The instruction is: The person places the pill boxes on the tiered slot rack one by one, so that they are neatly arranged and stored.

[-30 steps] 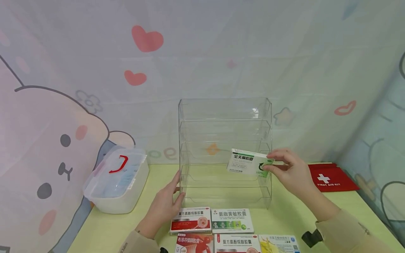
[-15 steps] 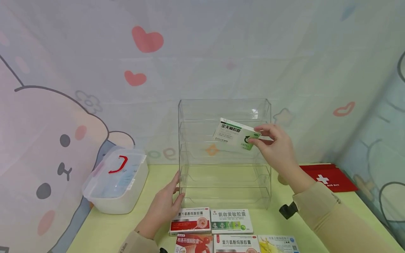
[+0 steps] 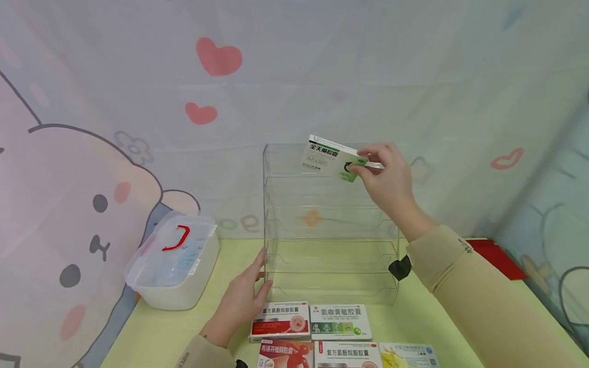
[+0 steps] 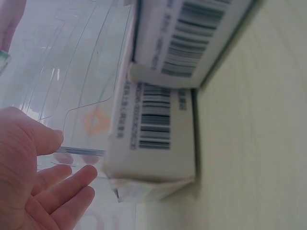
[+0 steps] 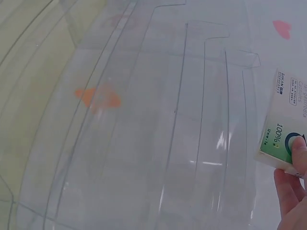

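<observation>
My right hand (image 3: 388, 176) pinches a white-and-green medicine box (image 3: 329, 158) by its right end. The box is tilted, left end higher, and overlaps the top tier of a clear acrylic tiered rack (image 3: 331, 265) in the head view. In the right wrist view the medicine box (image 5: 283, 122) shows at the right edge, with the thumb on its green end. My left hand (image 3: 241, 299) holds the rack's lower left side. The left wrist view shows the thumb (image 4: 45, 136) in front of the clear side panel and the fingers behind it.
Several medicine boxes lie before the rack, among them a red-and-white box (image 3: 280, 321) and a green-striped box (image 3: 340, 322). A white lidded bin (image 3: 172, 260) with a red handle stands left. Behind the right sleeve lies a red first aid pouch (image 3: 499, 258).
My right hand has raised the medicine box from the rack's middle tiers to its top, moving somewhat left. My left hand has stayed on the rack's side.
</observation>
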The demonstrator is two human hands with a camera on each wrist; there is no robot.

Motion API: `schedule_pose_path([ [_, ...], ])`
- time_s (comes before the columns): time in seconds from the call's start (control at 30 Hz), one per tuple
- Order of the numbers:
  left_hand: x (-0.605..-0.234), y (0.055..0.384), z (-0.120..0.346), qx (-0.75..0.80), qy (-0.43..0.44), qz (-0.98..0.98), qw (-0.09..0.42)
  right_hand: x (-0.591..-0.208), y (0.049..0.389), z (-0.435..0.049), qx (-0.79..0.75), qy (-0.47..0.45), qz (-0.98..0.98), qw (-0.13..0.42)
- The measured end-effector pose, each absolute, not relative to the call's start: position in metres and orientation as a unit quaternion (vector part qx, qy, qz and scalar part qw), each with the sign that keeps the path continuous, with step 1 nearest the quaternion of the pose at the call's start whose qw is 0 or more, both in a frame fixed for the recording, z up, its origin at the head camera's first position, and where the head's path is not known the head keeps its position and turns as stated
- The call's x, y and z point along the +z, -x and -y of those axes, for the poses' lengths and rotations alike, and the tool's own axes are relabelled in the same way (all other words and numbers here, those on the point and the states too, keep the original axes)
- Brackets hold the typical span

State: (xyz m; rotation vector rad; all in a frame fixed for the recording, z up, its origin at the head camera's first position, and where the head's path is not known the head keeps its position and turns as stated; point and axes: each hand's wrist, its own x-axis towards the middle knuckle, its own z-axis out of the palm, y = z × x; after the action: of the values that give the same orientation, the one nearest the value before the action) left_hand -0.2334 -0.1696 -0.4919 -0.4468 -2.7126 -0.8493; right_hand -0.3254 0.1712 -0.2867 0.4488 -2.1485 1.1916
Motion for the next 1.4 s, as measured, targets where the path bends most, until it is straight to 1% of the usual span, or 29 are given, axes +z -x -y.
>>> schedule_pose_path([
  [0.2,-0.492,0.232,0.167,-0.299,0.153,0.934,0.123,-0.276,0.337,-0.160,0.428,-0.174,0.823,0.330],
  [0.67,-0.491,0.231,0.168,-0.298,0.147,0.935,0.125,-0.264,0.354,-0.144,0.383,-0.191,0.839,0.336],
  [0.9,-0.493,0.231,0.168,-0.300,0.147,0.935,0.119,-0.262,0.362,-0.131,0.348,-0.190,0.862,0.316],
  [1.1,-0.493,0.232,0.168,-0.300,0.147,0.935,0.121,-0.260,0.367,-0.123,0.344,-0.188,0.866,0.310],
  [1.4,-0.496,0.231,0.165,-0.303,0.144,0.935,0.118,-0.267,0.375,-0.115,0.402,-0.159,0.868,0.243],
])
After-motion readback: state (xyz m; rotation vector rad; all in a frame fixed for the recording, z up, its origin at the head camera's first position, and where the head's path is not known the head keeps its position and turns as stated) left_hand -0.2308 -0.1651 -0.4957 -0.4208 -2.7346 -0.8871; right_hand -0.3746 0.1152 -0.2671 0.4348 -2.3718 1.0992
